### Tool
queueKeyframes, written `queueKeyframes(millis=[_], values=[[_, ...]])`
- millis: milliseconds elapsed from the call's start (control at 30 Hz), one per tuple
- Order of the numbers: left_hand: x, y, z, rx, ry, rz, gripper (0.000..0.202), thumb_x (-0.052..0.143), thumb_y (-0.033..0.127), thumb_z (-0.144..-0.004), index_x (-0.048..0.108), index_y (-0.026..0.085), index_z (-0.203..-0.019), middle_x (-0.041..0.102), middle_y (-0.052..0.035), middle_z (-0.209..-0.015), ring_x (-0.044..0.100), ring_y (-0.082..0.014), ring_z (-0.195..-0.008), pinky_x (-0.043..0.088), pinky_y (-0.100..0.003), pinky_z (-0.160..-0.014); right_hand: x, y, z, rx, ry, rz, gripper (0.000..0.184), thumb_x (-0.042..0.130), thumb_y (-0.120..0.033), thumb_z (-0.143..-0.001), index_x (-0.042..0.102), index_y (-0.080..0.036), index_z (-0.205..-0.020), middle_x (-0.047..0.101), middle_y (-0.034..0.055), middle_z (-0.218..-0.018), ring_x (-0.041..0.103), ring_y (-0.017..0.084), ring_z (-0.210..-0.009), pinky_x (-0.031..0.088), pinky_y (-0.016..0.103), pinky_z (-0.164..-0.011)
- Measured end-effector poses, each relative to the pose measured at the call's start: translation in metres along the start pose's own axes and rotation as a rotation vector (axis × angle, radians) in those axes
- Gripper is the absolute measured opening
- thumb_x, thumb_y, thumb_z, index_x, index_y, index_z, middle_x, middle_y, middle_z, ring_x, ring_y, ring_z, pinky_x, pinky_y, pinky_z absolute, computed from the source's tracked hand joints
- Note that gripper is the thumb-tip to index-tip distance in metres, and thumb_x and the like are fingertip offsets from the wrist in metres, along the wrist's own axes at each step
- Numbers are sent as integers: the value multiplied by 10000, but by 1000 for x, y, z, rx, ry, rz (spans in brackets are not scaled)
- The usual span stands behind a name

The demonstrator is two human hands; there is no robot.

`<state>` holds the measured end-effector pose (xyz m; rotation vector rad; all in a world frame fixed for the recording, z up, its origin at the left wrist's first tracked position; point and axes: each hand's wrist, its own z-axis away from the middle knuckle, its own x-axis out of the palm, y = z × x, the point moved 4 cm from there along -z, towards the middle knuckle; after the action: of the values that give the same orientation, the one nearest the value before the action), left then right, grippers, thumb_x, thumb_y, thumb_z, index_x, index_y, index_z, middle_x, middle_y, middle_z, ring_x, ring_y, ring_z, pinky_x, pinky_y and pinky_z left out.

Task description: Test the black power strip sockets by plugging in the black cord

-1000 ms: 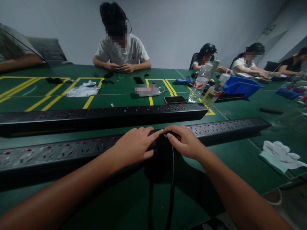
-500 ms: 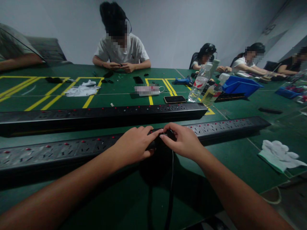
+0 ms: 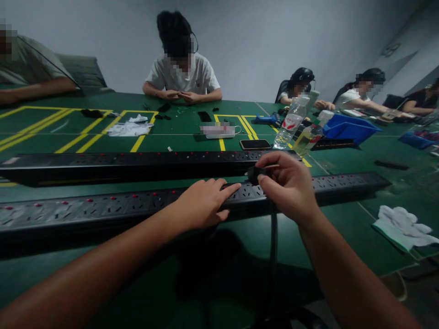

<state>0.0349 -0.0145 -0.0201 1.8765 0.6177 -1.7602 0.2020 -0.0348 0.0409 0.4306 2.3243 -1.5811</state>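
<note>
A long black power strip (image 3: 113, 208) with a row of sockets and red indicators lies across the table in front of me. My left hand (image 3: 202, 201) is over its middle, fingers across the top and thumb along the near side, holding it. Just above the strip, my right hand (image 3: 290, 185) pinches a black plug (image 3: 253, 175) between thumb and fingers. Metal pins point left from the plug, clear of the sockets. Its black cable (image 3: 273, 242) hangs down past the strip's near side.
Behind lies a second long power strip (image 3: 137, 167). Beyond it are a phone (image 3: 255, 144), a plastic bottle (image 3: 288, 123), a bottle of yellow liquid (image 3: 307, 140) and a blue bin (image 3: 353, 128). White gloves (image 3: 401, 224) lie at right. Several people sit around the green table.
My right hand has lifted the plug up off the near power strip and moved right, away from my left hand. My left hand stays on the strip. The view has shifted slightly.
</note>
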Motion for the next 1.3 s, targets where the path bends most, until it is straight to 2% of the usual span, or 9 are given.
queueKeyframes(millis=[67, 167, 267, 367, 600, 800, 1000, 1300], values=[[-2, -4, 1, 8, 14, 83, 677, 518, 445, -850, 346, 202, -1458, 543, -135, -1323, 574, -305, -1095, 463, -424, -899, 10, 6, -1, 29, -70, -14, 214, 581, -245, -786, 524, -213, -990, 396, -87, -512, 372, 89, -428, 223, 227, -418], [-5, -15, 0, -37, 42, 264, 546, 430, 338, -897, 410, 170, -1416, 570, -99, -1331, 573, -248, -1146, 441, -371, -979, 24, 24, -2, 62, -117, 82, 149, 589, -247, -798, 513, -206, -919, 352, -102, -489, 344, 82, -425, 209, 229, -429], [-4, -25, -2, -116, 55, 383, 435, 361, 241, -905, 556, 207, -1292, 636, -53, -1255, 613, -211, -1096, 450, -337, -969, 35, 35, 1, 58, -184, 177, 122, 584, -271, -813, 522, -208, -898, 377, -93, -501, 367, 87, -446, 205, 234, -445], [-3, -28, -4, -146, 73, 427, 401, 364, 205, -882, 644, 223, -1169, 682, -36, -1171, 640, -203, -1043, 458, -328, -952, 42, 34, 4, 45, -235, 244, 103, 575, -281, -818, 528, -210, -876, 430, -73, -534, 402, 94, -478, 206, 239, -459], [-2, -27, -4, -147, 96, 418, 392, 393, 199, -861, 641, 219, -1164, 685, -47, -1162, 640, -211, -1038, 461, -336, -940, 46, 23, -3, 70, -238, 409, 73, 572, -252, -777, 519, -210, -805, 458, -57, -547, 394, 95, -492, 211, 236, -476], [-1, -27, -3, -122, 103, 443, 395, 402, 163, -832, 630, 200, -1151, 690, -57, -1126, 645, -209, -989, 479, -332, -874, 56, 19, -8, 23, -265, 541, 35, 549, -213, -742, 528, -211, -769, 544, -21, -605, 446, 113, -537, 221, 251, -505], [-4, -26, -4, -135, 98, 450, 365, 386, 147, -825, 650, 207, -1070, 703, -52, -1069, 648, -208, -953, 481, -328, -849, 55, 22, -10, 10, -288, 558, 37, 562, -242, -747, 546, -218, -769, 565, -16, -622, 478, 128, -560, 232, 252, -510], [-2, -26, -3, -152, 93, 434, 365, 407, 221, -884, 620, 202, -1180, 682, -63, -1152, 635, -214, -1028, 468, -339, -920, 54, 32, 1, -54, -223, 400, 90, 499, -268, -859, 552, -210, -816, 524, -31, -591, 464, 119, -533, 255, 240, -511]])
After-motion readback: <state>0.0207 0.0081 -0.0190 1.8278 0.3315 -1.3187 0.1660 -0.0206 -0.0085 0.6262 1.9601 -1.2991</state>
